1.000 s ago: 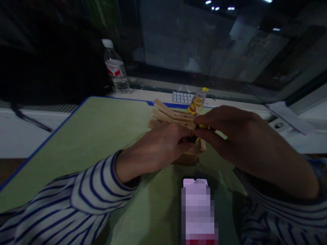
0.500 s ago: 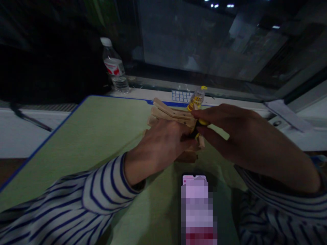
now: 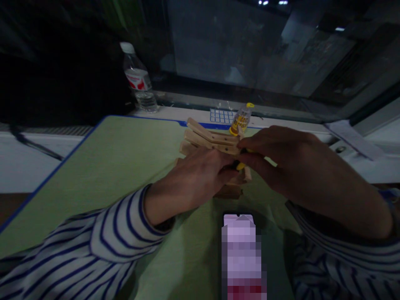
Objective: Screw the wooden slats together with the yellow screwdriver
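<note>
A small wooden assembly [image 3: 223, 139] of angled slats with dark screw heads stands at the table's far side. My left hand [image 3: 196, 177] is closed over its near side, fingers curled around the wood, hiding much of it. Its thumb and forefinger lie against a yellow-and-black screwdriver [image 3: 241, 166]. From the right, my right hand [image 3: 281, 160] pinches the screwdriver handle between thumb and fingers. The screwdriver's tip is hidden behind the hands.
A phone [image 3: 242, 246] lies on the green table [image 3: 134, 154] nearest me. A yellow-capped bottle [image 3: 242, 118] stands just behind the wood. On the windowsill are a water bottle [image 3: 139, 81] and a blue-gridded sheet [image 3: 221, 116]. Paper [image 3: 353, 135] lies at the right.
My right fingers have shifted their grip on the screwdriver and closed more over the handle, with less of it showing. My left hand stays at the wood.
</note>
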`<state>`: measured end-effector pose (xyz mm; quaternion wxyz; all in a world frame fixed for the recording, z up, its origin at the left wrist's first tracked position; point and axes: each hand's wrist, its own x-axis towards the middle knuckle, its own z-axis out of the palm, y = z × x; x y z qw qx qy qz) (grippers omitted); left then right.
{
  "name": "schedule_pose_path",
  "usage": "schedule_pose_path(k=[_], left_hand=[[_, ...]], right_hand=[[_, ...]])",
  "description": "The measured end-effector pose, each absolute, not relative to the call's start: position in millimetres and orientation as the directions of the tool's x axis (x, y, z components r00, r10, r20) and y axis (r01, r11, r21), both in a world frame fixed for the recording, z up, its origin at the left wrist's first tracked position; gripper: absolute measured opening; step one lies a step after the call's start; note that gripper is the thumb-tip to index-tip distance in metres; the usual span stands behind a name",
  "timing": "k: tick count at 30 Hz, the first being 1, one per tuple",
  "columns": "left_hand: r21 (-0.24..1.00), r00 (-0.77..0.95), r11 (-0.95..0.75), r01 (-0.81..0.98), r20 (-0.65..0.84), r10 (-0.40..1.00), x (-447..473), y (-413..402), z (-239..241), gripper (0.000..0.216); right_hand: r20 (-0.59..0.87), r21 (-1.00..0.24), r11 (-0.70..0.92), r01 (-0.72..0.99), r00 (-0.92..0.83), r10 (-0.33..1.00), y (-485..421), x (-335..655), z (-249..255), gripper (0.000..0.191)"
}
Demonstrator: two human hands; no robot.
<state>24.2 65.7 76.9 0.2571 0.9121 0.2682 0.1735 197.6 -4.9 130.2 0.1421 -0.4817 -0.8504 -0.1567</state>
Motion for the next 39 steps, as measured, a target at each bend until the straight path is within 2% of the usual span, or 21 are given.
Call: schedule_pose_path(k=[5,13,21,31,35,39], left_hand=[[0.539,0.790,-0.718,0.440,0.147,0.595,24.8,64.5,78.3,0.024],[0.575,0.701,-0.648,0.499,0.171,0.692,27.9,59.0,81.9,0.017],[0.590,0.724,-0.662,0.463,0.179,0.666,25.5,60.7,82.8,0.016],[0.521,0.772,-0.737,0.430,0.210,0.599,24.5,62.8,76.4,0.022],[0.538,0.807,-0.748,0.388,0.194,0.558,24.2,64.5,76.4,0.022],[0.546,0.802,-0.735,0.402,0.177,0.570,24.3,65.0,77.5,0.025]], right_hand=[[0.382,0.147,0.484,0.862,-0.501,0.777,-3.4,197.4,130.5,0.018],[0.351,0.064,0.456,0.888,-0.448,0.822,-0.9,199.6,130.5,0.022],[0.389,0.002,0.552,0.834,-0.509,0.768,-4.2,204.3,130.7,0.026],[0.406,0.061,0.515,0.855,-0.493,0.770,-3.1,200.2,129.6,0.020],[0.395,0.115,0.531,0.840,-0.529,0.751,-4.1,199.3,129.0,0.019],[0.400,0.100,0.491,0.866,-0.486,0.777,-4.2,198.7,129.3,0.019]])
